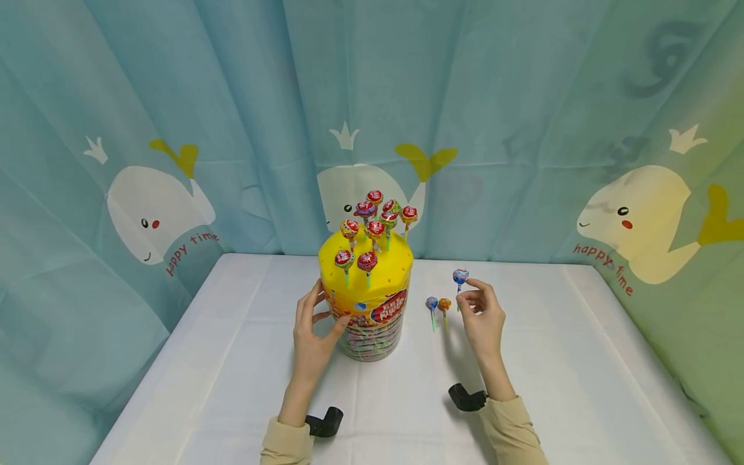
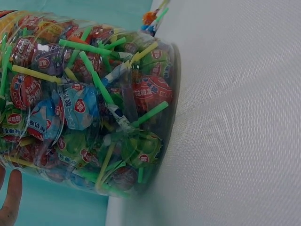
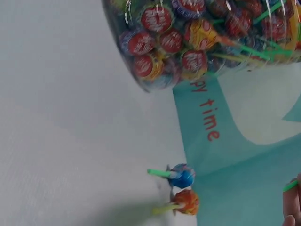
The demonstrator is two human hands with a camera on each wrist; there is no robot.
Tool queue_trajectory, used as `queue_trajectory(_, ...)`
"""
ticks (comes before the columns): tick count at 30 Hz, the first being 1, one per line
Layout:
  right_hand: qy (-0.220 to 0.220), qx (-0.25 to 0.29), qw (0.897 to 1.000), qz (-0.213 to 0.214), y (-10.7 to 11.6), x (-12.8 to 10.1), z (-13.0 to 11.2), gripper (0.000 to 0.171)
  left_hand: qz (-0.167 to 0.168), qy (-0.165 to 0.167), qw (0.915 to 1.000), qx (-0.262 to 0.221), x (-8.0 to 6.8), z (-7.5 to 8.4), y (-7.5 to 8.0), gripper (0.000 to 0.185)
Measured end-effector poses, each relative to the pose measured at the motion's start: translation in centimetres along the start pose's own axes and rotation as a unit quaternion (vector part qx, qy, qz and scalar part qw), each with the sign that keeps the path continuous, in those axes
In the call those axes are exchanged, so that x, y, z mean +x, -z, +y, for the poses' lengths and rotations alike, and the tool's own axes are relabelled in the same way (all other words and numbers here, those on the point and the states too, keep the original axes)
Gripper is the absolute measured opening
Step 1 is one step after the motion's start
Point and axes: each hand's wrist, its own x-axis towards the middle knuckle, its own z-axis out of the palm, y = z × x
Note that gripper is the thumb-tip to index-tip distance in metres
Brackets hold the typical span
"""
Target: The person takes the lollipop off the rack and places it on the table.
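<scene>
A clear lollipop jar (image 1: pixel 367 323) with a yellow lid (image 1: pixel 388 266) stands mid-table; several wrapped lollipops (image 1: pixel 374 227) stick upright in the lid. My left hand (image 1: pixel 325 310) grips the jar's left side, thumb in front and fingers behind. My right hand (image 1: pixel 467 292), to the right of the jar, pinches the stick of a blue-wrapped lollipop (image 1: pixel 460 276) and holds it upright. A blue lollipop (image 1: pixel 431 303) and an orange lollipop (image 1: pixel 444 304) lie on the table between jar and right hand. The right wrist view shows the blue lollipop (image 3: pixel 181 176) and the orange lollipop (image 3: pixel 186 201) lying beside the jar (image 3: pixel 197 42).
A white cloth covers the table (image 1: pixel 581 361). A teal curtain with whale prints (image 1: pixel 360 129) hangs behind and at both sides. In the left wrist view, the packed jar (image 2: pixel 94 103) fills the frame, with one fingertip (image 2: pixel 11 197) at the bottom left.
</scene>
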Motion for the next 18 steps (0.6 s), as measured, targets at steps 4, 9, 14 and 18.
queue_trajectory(4, -0.017, -0.013, 1.000, -0.002, -0.2, 0.2, 2.8, 0.035, 0.000, 0.000, 1.0000, -0.003, 0.0, 0.0, 0.0, 0.073)
queue_trajectory(9, -0.031, -0.028, 0.999, -0.010, -0.2, 0.2, 4.1, 0.035, 0.001, -0.005, 1.0000, -0.002, 0.0, 0.0, 0.0, 0.072)
queue_trajectory(14, -0.060, -0.035, 0.997, -0.018, -0.1, 0.1, 5.0, 0.034, 0.003, -0.003, 1.0000, 0.001, 0.0, 0.1, 0.0, 0.072)
queue_trajectory(18, -0.082, -0.052, 0.995, -0.024, 0.0, 0.1, 5.6, 0.033, 0.002, 0.001, 1.0000, 0.001, 0.0, 0.2, 0.0, 0.072)
